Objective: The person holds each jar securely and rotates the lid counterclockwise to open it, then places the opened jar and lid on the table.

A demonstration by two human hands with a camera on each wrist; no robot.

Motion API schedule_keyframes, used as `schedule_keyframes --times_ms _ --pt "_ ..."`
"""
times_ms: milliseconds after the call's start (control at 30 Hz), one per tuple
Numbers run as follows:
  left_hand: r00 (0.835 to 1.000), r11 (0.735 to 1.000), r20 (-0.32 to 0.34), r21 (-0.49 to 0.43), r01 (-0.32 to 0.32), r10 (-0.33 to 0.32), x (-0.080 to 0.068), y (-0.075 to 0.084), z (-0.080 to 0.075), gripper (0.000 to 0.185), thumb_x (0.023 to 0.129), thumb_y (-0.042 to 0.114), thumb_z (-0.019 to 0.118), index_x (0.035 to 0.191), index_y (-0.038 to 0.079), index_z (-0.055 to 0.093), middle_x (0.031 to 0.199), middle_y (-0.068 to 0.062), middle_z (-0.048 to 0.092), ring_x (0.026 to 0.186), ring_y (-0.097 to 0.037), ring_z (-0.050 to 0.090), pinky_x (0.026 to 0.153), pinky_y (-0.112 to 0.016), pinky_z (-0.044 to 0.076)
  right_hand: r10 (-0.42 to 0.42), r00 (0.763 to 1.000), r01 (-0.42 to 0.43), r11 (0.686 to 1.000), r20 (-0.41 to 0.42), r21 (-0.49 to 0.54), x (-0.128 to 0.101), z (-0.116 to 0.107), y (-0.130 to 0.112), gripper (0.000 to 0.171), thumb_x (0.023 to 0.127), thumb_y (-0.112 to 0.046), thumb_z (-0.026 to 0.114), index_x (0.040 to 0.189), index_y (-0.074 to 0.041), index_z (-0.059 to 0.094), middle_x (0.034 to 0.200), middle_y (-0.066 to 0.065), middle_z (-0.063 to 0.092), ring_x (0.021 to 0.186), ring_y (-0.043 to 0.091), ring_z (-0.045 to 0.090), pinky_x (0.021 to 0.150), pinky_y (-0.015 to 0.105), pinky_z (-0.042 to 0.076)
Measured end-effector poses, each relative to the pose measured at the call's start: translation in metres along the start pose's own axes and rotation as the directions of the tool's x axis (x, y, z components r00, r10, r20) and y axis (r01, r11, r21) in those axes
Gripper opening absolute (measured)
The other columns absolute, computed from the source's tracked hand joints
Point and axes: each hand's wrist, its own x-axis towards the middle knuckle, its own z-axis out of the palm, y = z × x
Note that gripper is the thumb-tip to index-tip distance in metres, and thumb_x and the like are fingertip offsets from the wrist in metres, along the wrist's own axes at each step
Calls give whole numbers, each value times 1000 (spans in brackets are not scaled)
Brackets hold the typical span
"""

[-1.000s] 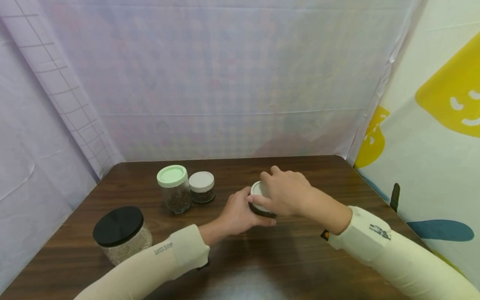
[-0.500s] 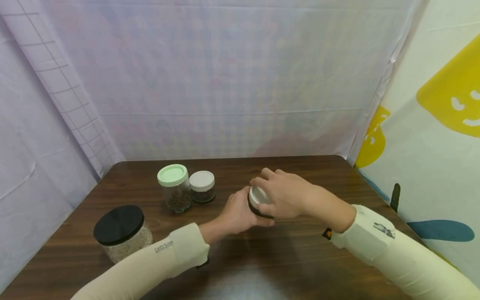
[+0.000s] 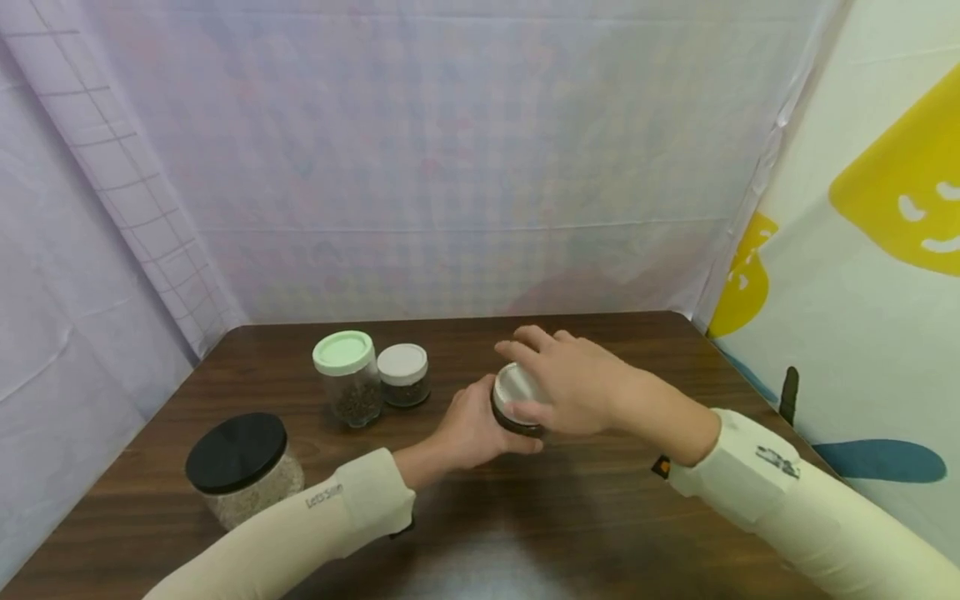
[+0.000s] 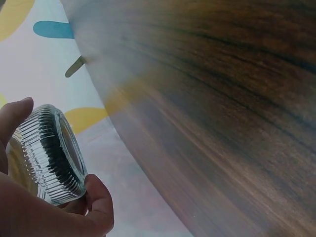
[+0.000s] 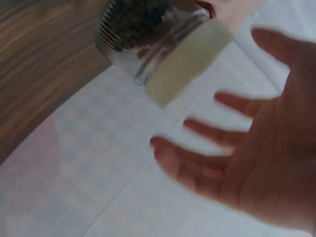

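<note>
Now the left hand [image 3: 472, 425] grips the small jar [image 3: 516, 404], tilted since a second ago, while the right hand's [image 3: 573, 385] spread fingers [image 5: 217, 136] apparently release its white lid [image 5: 186, 61].

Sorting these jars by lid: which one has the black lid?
The wide jar at the table's near left, apart from the green-lidded jar and two white-lidded jars.

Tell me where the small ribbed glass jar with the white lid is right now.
In the head view the small ribbed jar is near the table centre, gripped by the left hand, the right hand spread over its lid, right of the green-lidded jar.
</note>
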Motion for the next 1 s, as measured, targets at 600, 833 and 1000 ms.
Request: schedule_keyframes --times_ms 600,833,1000 --pt "998 998 -12 -15 -57 57 2 1 3 83 68 45 94 135 15 57 125 -2 67 111 -21 67 95 -41 54 290 957 -289 954 2 -78 10 12 -11 78 96 -75 40 138 -11 56 124 18 59 81 34 66 65 50 58" --pt "1000 1000 -2 -12 -25 25 2 0 2 89 68 50 92 138 11 53 126 -4 68 109 -20 67 89 -38 57 172 985 -172 984 -1 -48 7 19 -10 69 97 -65 52 144 -15 51 125 16 54 79 23 62 58 39 55" --pt "1000 1000 0 0 -31 31 1 -1 2 94 69 50 92 143 12 49 130 -4 66 114 -21 66 92 -40 56 90 996 -90 996 4 -3 4 18 -7 57 97 -50 59 145 -20 52 128 10 52 92 24 60 62 37 54"
